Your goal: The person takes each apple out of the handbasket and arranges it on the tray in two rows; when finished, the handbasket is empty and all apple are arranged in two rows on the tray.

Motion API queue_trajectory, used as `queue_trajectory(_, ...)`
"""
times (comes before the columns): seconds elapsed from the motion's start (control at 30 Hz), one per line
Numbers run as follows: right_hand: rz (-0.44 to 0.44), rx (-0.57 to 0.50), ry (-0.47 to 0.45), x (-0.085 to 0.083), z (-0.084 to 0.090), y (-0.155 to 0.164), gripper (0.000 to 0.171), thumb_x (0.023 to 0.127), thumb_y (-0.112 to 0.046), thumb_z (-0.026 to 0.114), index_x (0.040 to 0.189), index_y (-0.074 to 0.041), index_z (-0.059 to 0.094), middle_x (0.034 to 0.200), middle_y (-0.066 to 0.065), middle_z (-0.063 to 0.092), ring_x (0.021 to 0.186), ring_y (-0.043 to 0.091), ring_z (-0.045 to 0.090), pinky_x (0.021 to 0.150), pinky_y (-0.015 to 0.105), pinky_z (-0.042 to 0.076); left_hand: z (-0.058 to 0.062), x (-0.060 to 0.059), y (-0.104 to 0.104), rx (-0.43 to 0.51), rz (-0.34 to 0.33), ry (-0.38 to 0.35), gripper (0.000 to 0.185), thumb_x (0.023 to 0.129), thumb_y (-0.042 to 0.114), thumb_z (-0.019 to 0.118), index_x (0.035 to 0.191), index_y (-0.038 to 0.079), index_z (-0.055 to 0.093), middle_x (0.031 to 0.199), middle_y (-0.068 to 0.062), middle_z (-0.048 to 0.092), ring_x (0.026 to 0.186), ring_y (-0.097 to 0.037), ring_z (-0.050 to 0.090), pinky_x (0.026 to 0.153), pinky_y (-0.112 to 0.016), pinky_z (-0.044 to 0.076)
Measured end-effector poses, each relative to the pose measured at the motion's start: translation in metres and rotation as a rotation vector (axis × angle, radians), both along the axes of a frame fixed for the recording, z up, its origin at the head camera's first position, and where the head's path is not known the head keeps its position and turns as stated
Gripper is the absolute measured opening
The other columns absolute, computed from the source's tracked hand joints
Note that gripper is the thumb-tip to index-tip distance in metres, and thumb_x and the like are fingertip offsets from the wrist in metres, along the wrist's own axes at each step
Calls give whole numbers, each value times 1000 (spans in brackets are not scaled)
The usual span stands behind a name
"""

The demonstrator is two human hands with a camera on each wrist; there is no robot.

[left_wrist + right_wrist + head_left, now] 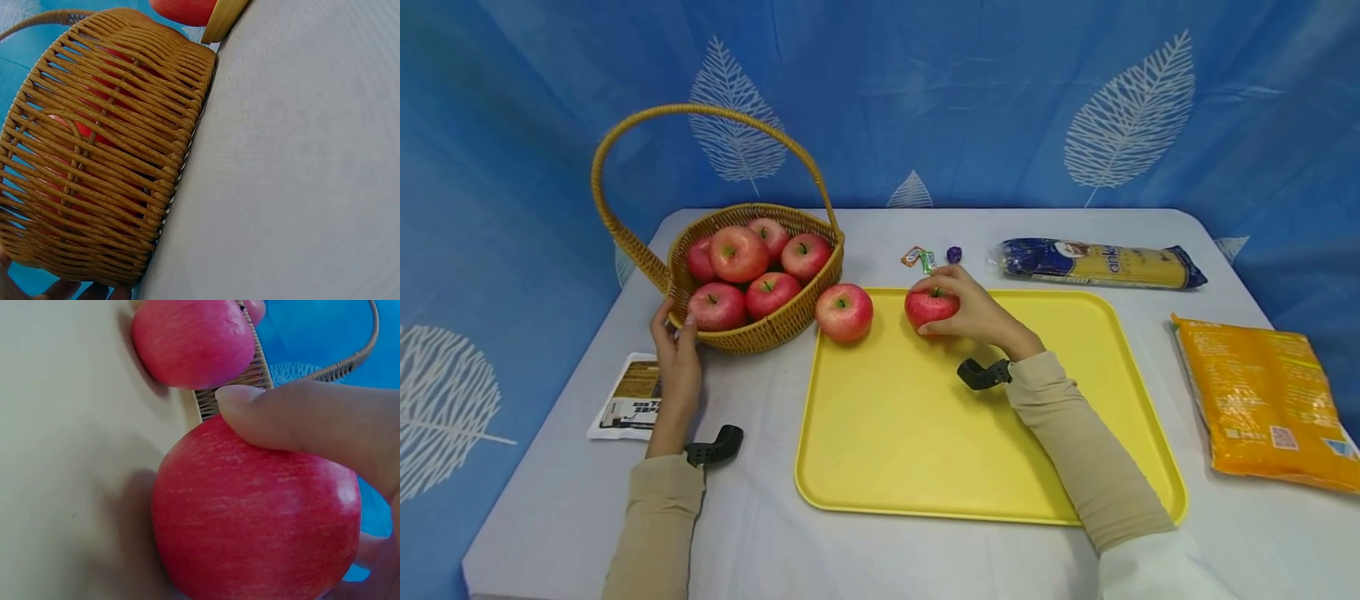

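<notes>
My right hand (pixel 973 308) grips a red apple (pixel 931 309) low over the far part of the yellow tray (pixel 895 433). In the right wrist view the thumb (pixel 300 419) lies across the apple's side, with other fingers partly hidden behind it. Another apple (pixel 844 313) sits at the tray's far left corner, beside the wicker basket (pixel 775 329). Several apples fill that basket, whose tall handle (pixel 715 109) arches above. At its near left end my left hand (pixel 679 367) holds the rim, thumb inside and fingers around the outer wall.
Small wrapped candies (pixel 928 262) lie behind the tray. A blue and yellow packet (pixel 1101 263) stretches along the back right. To the right of the tray is an orange bag (pixel 1262 404). A white and brown pouch (pixel 634 400) lies partly under the left hand.
</notes>
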State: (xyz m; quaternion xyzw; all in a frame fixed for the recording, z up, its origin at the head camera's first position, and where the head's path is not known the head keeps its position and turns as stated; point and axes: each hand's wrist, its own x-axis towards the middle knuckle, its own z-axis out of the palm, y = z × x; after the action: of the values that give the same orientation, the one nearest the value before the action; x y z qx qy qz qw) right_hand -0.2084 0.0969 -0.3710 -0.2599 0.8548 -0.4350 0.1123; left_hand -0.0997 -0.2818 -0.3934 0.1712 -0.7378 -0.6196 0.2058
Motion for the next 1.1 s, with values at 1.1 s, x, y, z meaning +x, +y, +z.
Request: queue_trajectory(1.1,5,66,66,9,-1,-3,84,65,-37,80,136,-23,37,132,8,36,122,27,36,98,51,37,1,3,-1,-39,-6,-54,49,96,39,35,141,29,18,148,-2,17,134,-18,23,110,-43,22)
